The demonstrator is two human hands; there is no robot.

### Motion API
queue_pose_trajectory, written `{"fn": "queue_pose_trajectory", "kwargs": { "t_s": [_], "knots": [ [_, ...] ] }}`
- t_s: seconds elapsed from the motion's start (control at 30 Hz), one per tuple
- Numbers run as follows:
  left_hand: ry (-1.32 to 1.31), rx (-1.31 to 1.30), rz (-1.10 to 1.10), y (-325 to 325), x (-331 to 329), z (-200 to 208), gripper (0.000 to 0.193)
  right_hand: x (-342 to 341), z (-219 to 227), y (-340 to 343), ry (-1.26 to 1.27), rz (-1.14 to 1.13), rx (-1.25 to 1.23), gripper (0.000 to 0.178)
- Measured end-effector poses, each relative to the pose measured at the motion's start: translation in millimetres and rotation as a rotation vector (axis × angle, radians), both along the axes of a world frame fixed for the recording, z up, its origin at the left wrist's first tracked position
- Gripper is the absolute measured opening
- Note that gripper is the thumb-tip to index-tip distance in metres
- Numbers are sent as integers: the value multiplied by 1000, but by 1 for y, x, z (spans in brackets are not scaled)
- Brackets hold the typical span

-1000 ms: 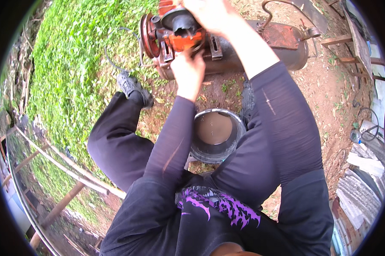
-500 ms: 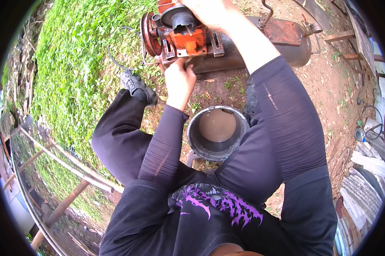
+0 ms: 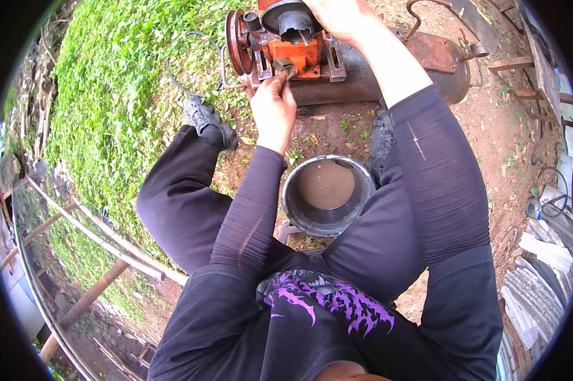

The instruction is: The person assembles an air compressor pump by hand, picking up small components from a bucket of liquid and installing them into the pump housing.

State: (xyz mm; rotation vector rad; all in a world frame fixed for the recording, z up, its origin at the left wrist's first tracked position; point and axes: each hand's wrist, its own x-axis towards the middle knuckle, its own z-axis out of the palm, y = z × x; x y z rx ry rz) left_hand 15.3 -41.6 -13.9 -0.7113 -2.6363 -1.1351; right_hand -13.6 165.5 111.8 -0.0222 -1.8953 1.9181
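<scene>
- My left hand pinches a crumpled scrap, thumb and fingers drawn together, against the orange machine block just ahead — short, flat, firm strokes should serve best.
- Left of my fingertips, a slotted bracket could snag them; beyond, a black cup-shaped part overhangs.
- Farther ahead-right, my right hand — fingers cut off, grip untellable.
- Behind my left hand, a bucket.

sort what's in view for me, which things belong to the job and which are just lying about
In use:
- orange machine
- brown tank under it
- small greyish piece, pinched in left hand
- bucket of murky liquid, probably

Seemingly unused:
- grey corrugated sheets
- wooden poles
</scene>
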Motion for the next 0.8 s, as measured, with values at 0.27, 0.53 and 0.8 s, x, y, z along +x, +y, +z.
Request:
{"fn": "queue_pose_trajectory", "kwargs": {
  "t_s": [0.27, 0.53, 0.8],
  "knots": [
    [320, 240, 137, -7, 0, 25, 28, 0, 7, 1, -11, -33, 78, 38],
    [123, -3, 75, 5, 34, -28, 30, 2, -1, 4, 13, 13, -133, 37],
    [-7, 312, 277, 34, 10, -14, 16, 14, 21, -5, -99, -100, 199, 40]
  ]
}}
